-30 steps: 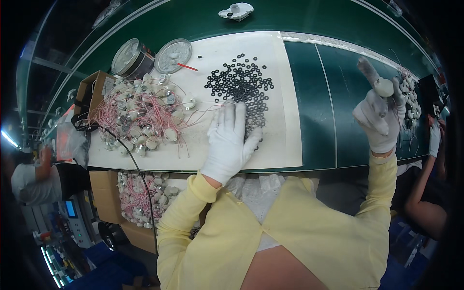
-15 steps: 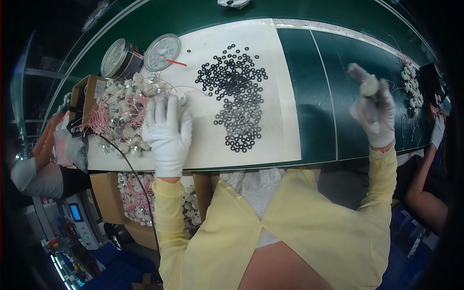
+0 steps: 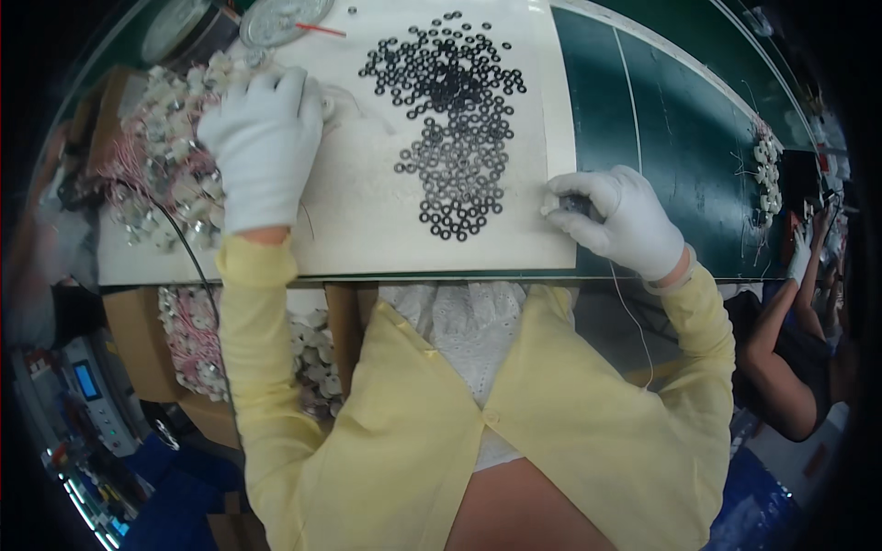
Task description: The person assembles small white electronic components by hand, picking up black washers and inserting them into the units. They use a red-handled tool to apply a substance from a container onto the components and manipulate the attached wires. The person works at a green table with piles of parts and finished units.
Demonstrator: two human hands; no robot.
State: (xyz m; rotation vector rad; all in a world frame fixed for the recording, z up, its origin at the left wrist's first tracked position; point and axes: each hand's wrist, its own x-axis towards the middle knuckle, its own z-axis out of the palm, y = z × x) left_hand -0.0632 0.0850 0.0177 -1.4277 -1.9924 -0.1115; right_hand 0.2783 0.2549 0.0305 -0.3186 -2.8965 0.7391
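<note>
My left hand (image 3: pixel 264 151), in a white glove, rests over a pile of white wired parts (image 3: pixel 170 119) with pink leads. Its fingers are bent but apart, and their tips are partly lost against the pile. Beside its thumb lies one round white part (image 3: pixel 328 106) with a thin lead. My right hand (image 3: pixel 625 220), also gloved, pinches a small white-and-dark wired part (image 3: pixel 577 204) between thumb and forefinger at the white sheet's right edge. A thin wire (image 3: pixel 634 317) hangs from under this hand past the table edge.
Many black rings (image 3: pixel 446 83) are spread on the white sheet (image 3: pixel 358 211). A round tin (image 3: pixel 188 32), a lid (image 3: pixel 280 18) and a red stick (image 3: pixel 320 29) sit at the far left. White parts (image 3: pixel 767 174) line the green table's right; a co-worker's gloved hand (image 3: pixel 799 253) is beyond.
My right hand has come left and nearer from over the green table to the sheet's edge, still with a part. My left hand has shifted left onto the pile, fingers now bent. The view has tilted down.
</note>
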